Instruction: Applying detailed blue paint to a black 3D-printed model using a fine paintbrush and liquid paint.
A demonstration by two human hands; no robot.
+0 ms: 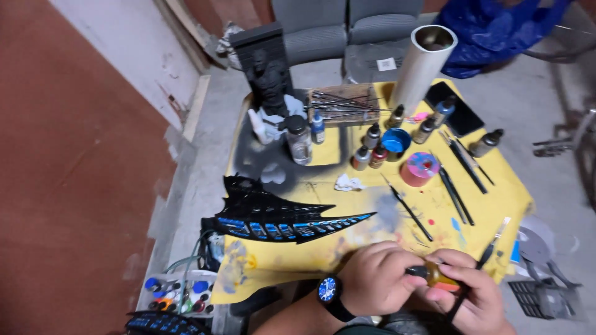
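Both hands meet at the yellow table's (509, 186) near edge: left hand (375, 279) pinching the black cap, right hand (465, 291) wrapped around a small amber paint bottle (437, 275). It looks light, rigid, slick, best gripped by its body. Beyond the bottle lie a black-and-blue wing piece (279, 217), brushes and bare concrete floor

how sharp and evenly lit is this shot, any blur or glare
Head view: the black spiky wing piece with blue stripes on the yellow tabletop reads fairly sharp; the left hand and right hand, both on a small amber dropper bottle, look softly blurred; light is flat, with faint sheen on the tall grey tube and the corners dimmer.
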